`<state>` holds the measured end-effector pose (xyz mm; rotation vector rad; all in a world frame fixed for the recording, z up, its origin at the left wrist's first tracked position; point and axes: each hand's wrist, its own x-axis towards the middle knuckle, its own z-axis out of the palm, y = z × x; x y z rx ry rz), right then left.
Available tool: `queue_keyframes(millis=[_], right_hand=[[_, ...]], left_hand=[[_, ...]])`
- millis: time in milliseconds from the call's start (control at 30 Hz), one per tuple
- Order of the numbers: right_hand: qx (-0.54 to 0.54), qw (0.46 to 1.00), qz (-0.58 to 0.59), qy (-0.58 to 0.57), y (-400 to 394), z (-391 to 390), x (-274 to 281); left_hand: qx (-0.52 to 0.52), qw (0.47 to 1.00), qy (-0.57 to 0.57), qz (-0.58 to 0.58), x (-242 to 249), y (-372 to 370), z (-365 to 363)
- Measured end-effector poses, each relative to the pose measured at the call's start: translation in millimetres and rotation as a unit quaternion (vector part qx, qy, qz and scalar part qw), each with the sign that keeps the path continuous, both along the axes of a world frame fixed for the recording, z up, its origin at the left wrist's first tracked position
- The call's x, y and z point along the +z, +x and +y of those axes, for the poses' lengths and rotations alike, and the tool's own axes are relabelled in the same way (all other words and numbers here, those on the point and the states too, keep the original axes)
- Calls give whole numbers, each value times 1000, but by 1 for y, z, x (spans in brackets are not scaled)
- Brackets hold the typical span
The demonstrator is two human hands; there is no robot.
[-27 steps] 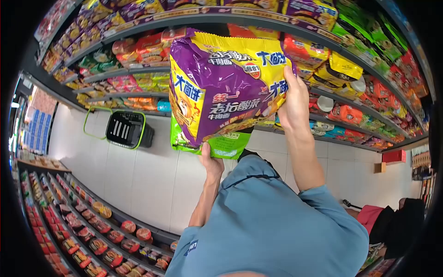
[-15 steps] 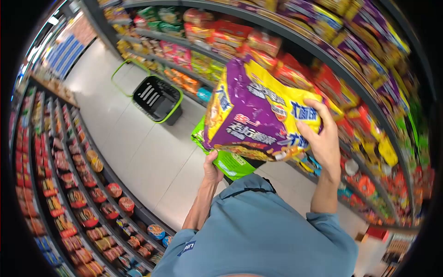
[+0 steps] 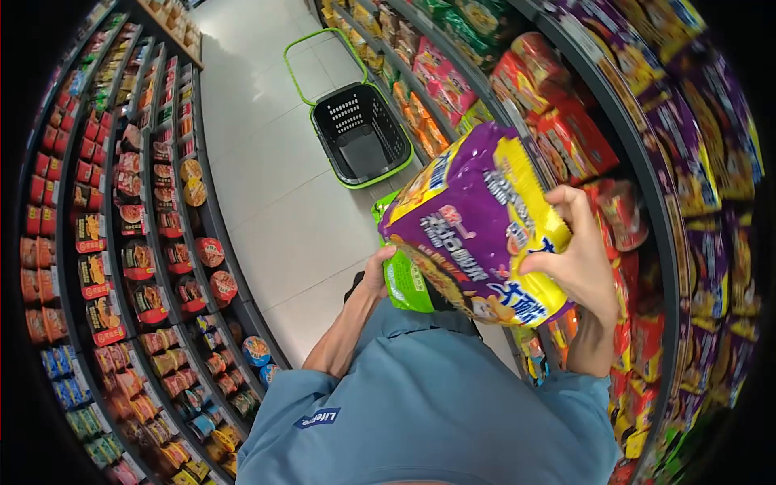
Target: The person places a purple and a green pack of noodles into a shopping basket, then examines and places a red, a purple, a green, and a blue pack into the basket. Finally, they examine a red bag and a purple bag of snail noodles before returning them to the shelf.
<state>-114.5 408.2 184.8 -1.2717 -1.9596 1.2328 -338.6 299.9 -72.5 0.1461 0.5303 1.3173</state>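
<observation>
A purple and yellow instant noodle multipack hangs tilted in front of my body. My right hand is closed on its yellow end, thumb on the printed face and fingers behind the crimped edge. Behind and below that pack, partly covered by it, is a bright green package. My left hand grips the green package at its left edge; most of its fingers are hidden underneath.
A black shopping basket with a green rim and raised green handle stands on the pale tiled floor ahead. Shelves of bagged noodles run close along the right. Shelves of cup and bowl noodles line the left.
The view has turned, so the basket now appears farther right and the left shelves show more fully. Both packages stay in my hands, shifted slightly right and lower, the purple one tilted more.
</observation>
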Motion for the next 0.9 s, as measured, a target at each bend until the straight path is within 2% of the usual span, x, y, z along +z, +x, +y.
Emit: queue_keyframes(millis=[67,167,200,300,333,400,433,467,567,600,667,767,800,833,867,900], right_hand=[[-5,997,3,-77,-33,37,-4],[25,987,43,-155,-73,89,-44],[29,983,36,-180,-91,104,-51],[38,984,80,-151,-149,140,-89],[32,984,81,-158,-173,154,-104],[-49,955,190,-221,-225,179,-138],[-41,954,207,-212,-247,192,-159],[-14,968,137,-210,-260,206,-183],[-72,958,172,-218,-324,244,-246],[-75,956,167,-228,-344,258,-272],[-146,960,159,-180,-379,290,-333],[-244,942,163,-165,-441,332,-456],[-260,949,111,-142,-456,344,-520],[-282,944,67,-156,-478,357,-553],[-308,943,35,-121,-498,365,-602],[-325,936,-11,-131,-514,376,-648]], left_hand=[[8,1000,-20,-17,-22,-22,17],[13,998,-42,-41,-56,-66,41],[21,998,-51,-34,-50,-80,53],[5,997,-74,-30,-83,-141,75],[-7,994,-110,-18,-100,-165,84],[-27,988,-151,-7,-137,-214,97],[-41,980,-195,2,-157,-240,102],[-53,972,-229,9,-178,-269,113],[-87,965,-246,-24,-248,-358,134],[-83,954,-287,-21,-266,-386,134],[-61,944,-324,-15,-311,-436,125],[-20,943,-332,13,-316,-484,139],[3,944,-329,8,-311,-491,147],[13,939,-342,11,-323,-503,145],[23,934,-356,13,-335,-512,139],[48,941,-335,23,-332,-510,150]])
